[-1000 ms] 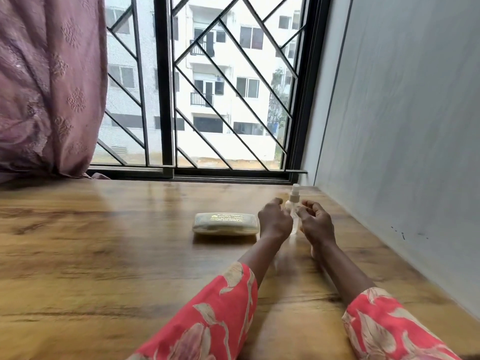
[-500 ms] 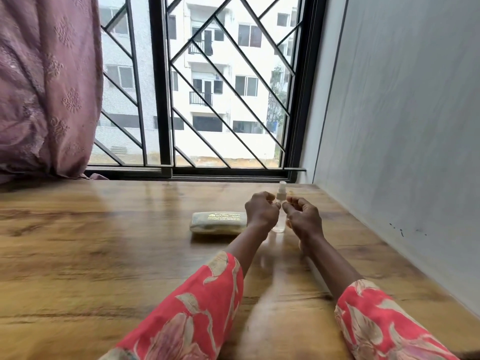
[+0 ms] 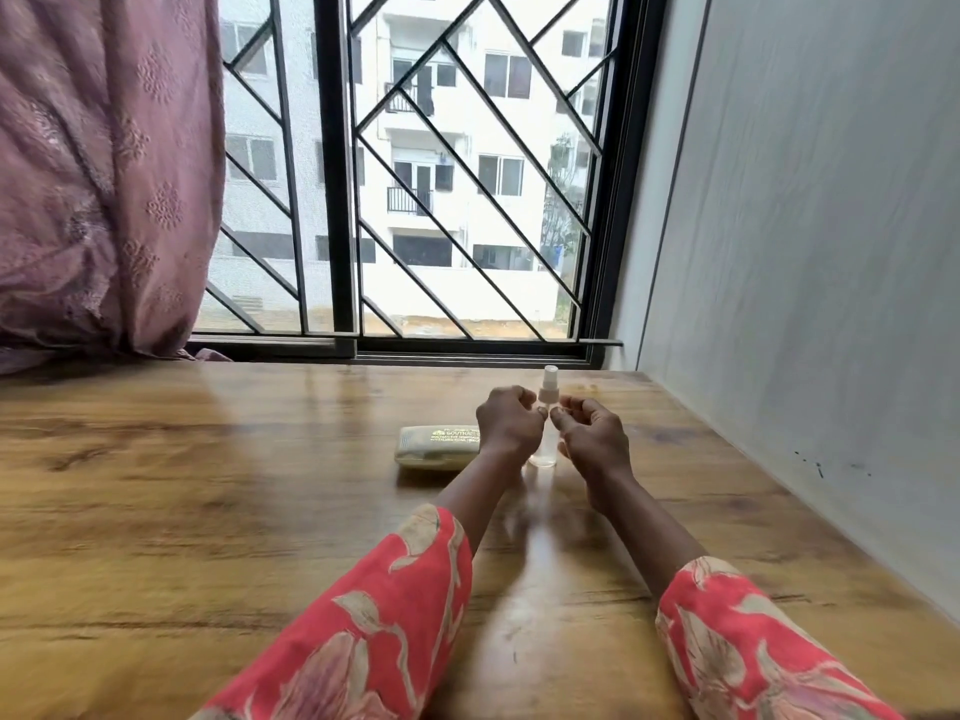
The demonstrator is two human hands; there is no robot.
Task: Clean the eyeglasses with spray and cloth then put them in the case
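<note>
A pinkish curtain (image 3: 98, 174) hung at the far left beside a barred window (image 3: 415, 174), and the wooden surface (image 3: 208, 511) stretched out below them. Toward the middle of that surface lay the eyeglass case (image 3: 434, 448), closed, its long axis running left to right, just beside the left hand (image 3: 509, 428) and partly hidden by it. That hand's fingers were curled in; whether its grip pinched anything could not be told. Between the two hands stood the spray bottle (image 3: 546, 407), upright, its nozzle rising above the knuckles and its clear base resting on the surface. The right hand (image 3: 592, 439) sat just right of the bottle, fingers loosely curled toward it, holding nothing that showed. Both forearms reached straight forward from red floral sleeves (image 3: 395, 615), wrists low, the thumbs and fingertips nearly meeting in front of the bottle's neck. Either hand seemed equally near the bottle; the left was nearer the case. No eyeglasses or cloth were visible, likely inside the case.
</note>
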